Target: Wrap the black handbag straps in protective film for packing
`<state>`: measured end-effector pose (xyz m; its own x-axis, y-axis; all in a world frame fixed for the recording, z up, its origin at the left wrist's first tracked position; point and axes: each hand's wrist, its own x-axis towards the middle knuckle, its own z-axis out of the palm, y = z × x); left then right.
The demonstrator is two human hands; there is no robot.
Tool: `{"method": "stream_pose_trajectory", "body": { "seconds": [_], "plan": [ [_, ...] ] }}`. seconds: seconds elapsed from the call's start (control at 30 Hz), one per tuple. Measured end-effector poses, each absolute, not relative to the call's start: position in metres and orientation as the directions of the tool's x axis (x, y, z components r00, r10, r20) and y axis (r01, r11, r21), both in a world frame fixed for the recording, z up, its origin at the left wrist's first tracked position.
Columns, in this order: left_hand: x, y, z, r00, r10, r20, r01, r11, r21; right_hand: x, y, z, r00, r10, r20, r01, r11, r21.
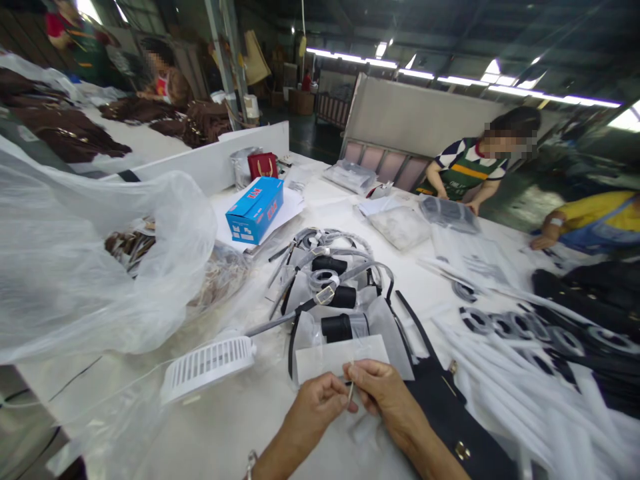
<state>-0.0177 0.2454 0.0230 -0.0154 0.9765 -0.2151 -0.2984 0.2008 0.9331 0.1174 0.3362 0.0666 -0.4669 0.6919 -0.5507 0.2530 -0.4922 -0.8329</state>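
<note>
My left hand [320,403] and my right hand [383,390] meet low in the middle of the view, fingers pinched together on a thin pale strip or tie [351,385] held upright between them. Just beyond the fingers lies a white card or paper-wrapped piece [340,353]. Behind it is a pile of black rolled straps with gold buckles in clear sleeves [333,287]. A black bag with gold hardware [450,413] lies under my right forearm.
A small white fan [207,367] lies left of my hands. A large clear plastic bag [90,267] fills the left. A blue box [255,208] sits further back. Wrapped straps [530,333] cover the right. Two people work across the table [240,427].
</note>
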Motion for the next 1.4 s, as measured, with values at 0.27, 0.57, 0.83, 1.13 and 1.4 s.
{"method": "stream_pose_trajectory", "body": {
  "seconds": [0.27, 0.57, 0.83, 1.13, 1.4],
  "plan": [
    [-0.019, 0.240, 0.038, -0.090, 0.947, -0.307, -0.180, 0.288, 0.940, 0.116, 0.332, 0.061, -0.460, 0.708, -0.536, 0.264, -0.467, -0.844],
    [-0.021, 0.239, 0.036, -0.213, 0.941, -0.261, -0.122, 0.240, 0.963, 0.119, 0.330, 0.056, -0.495, 0.697, -0.519, 0.233, -0.469, -0.852],
    [-0.031, 0.238, 0.041, -0.298, 0.927, -0.227, -0.035, 0.227, 0.973, 0.121, 0.322, 0.046, -0.514, 0.688, -0.513, 0.235, -0.463, -0.855],
    [-0.036, 0.236, 0.033, -0.295, 0.917, -0.267, -0.008, 0.278, 0.961, 0.113, 0.322, 0.047, -0.556, 0.677, -0.482, 0.395, -0.294, -0.870],
    [-0.032, 0.234, 0.028, -0.266, 0.928, -0.261, 0.024, 0.277, 0.961, 0.106, 0.325, 0.055, -0.555, 0.691, -0.463, 0.212, -0.420, -0.882]
  ]
}}
